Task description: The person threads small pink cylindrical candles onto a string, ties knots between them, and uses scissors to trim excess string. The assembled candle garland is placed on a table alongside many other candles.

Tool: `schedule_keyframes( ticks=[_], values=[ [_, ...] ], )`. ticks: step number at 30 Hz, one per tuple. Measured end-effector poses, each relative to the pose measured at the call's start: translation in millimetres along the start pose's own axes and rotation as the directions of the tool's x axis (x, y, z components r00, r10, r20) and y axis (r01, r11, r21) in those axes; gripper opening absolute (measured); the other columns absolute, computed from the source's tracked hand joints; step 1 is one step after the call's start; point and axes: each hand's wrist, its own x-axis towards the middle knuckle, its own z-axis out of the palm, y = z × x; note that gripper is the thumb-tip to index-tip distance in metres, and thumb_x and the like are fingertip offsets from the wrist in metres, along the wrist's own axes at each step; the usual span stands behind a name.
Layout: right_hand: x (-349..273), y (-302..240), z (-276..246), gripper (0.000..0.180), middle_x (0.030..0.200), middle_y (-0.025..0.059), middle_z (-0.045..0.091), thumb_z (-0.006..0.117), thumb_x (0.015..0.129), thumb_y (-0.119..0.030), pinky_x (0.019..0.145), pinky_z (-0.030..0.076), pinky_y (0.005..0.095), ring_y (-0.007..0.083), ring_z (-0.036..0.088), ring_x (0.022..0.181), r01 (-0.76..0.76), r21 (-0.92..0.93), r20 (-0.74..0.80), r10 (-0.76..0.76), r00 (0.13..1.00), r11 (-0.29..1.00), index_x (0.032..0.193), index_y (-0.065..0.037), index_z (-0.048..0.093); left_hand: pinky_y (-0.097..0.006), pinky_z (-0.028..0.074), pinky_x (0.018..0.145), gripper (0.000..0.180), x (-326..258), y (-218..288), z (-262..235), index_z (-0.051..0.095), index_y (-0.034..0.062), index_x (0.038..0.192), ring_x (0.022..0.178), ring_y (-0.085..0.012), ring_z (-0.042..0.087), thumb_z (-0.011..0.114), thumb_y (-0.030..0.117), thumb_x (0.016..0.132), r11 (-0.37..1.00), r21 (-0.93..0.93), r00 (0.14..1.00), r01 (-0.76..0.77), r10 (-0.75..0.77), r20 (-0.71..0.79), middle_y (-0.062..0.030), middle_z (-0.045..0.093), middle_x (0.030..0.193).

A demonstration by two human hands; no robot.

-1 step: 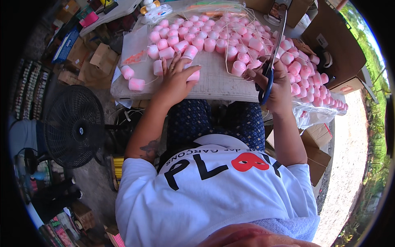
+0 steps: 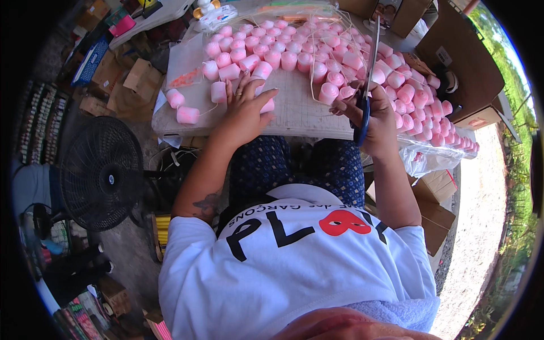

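Note:
My left hand [image 2: 245, 110] rests on the near part of the table with its fingers spread. It lies over a few pink-and-white mottled cylinders [image 2: 262, 70], one partly hidden under the palm and thumb. In my right hand [image 2: 378, 122] is a pair of scissors [image 2: 367, 99] with dark blue handles, its blades pointing away from me. The thumb and fingertips of that hand sit close together beside the handles; whether they pinch a thin cord is too small to tell. To the left of my left hand lie two loose pink cylinders [image 2: 187, 115], with a pale cord near them.
Many more pink cylinders [image 2: 289, 61] cover the table [image 2: 294, 122], with pale cords across them. An open cardboard box [image 2: 470, 62] stands at the right. A black fan [image 2: 102, 173] is on the left, and cartons [image 2: 143, 79] are beyond it. Clear plastic [image 2: 425, 158] hangs off the right edge.
My right hand has shifted slightly left with the scissors, and the blades have swung a little to the left. My left hand stays almost in place.

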Motion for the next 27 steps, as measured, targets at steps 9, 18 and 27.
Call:
schedule_keyframes(
  ticks=[9, 18, 27],
  values=[
    [-10.0, 26.3, 15.1, 0.049, 0.09, 0.0062, 0.064, 0.07, 0.08, 0.004, 0.073, 0.051, 0.024, 0.0102, 0.062, 0.081, -0.185, -0.068, 0.111, 0.191, 0.975, 0.98, 0.12, -0.003, 0.044, -0.029, 0.051, 0.078, 0.023, 21.5, 58.8, 17.7, 0.064, 0.0009, 0.107, 0.091, -0.0185, 0.064, 0.066, 0.009, 0.086, 0.625, -0.78, 0.996, 0.031, -0.089, -0.031, -0.0105, 0.062, 0.1],
    [-2.0, 16.9, 2.7, 0.046, 0.089, 0.0096, 0.066, 0.07, 0.082, 0.001, 0.065, 0.052, 0.0249, 0.0125, 0.064, 0.075, -0.13, -0.291, 0.023, 0.142, 0.99, 0.948, 0.117, 0.0, 0.039, -0.022, 0.049, 0.066, 0.01, 21.9, 54.7, 33.7, 0.06, -0.0012, 0.096, 0.073, -0.0059, 0.059, 0.063, 0.006, 0.089, 0.443, -0.883, 0.97, 0.157, -0.236, 0.054, -0.0032, 0.064, 0.083],
    [79.7, 12.6, -44.1, 0.027, 0.091, 0.0132, 0.067, 0.065, 0.086, -0.028, 0.08, 0.044, 0.0433, 0.03, 0.064, 0.082, 0.056, -0.998, 0.058, -0.206, 0.977, -0.011, 0.099, -0.006, 0.062, -0.023, 0.05, 0.064, 0.005, 20.9, 36.5, 25.0, 0.057, 0.0041, 0.096, 0.075, -0.0101, 0.061, 0.057, 0.009, 0.094, 0.027, -0.959, 0.918, 0.281, -0.3, 0.26, -0.0078, 0.066, 0.089]
  ],
)
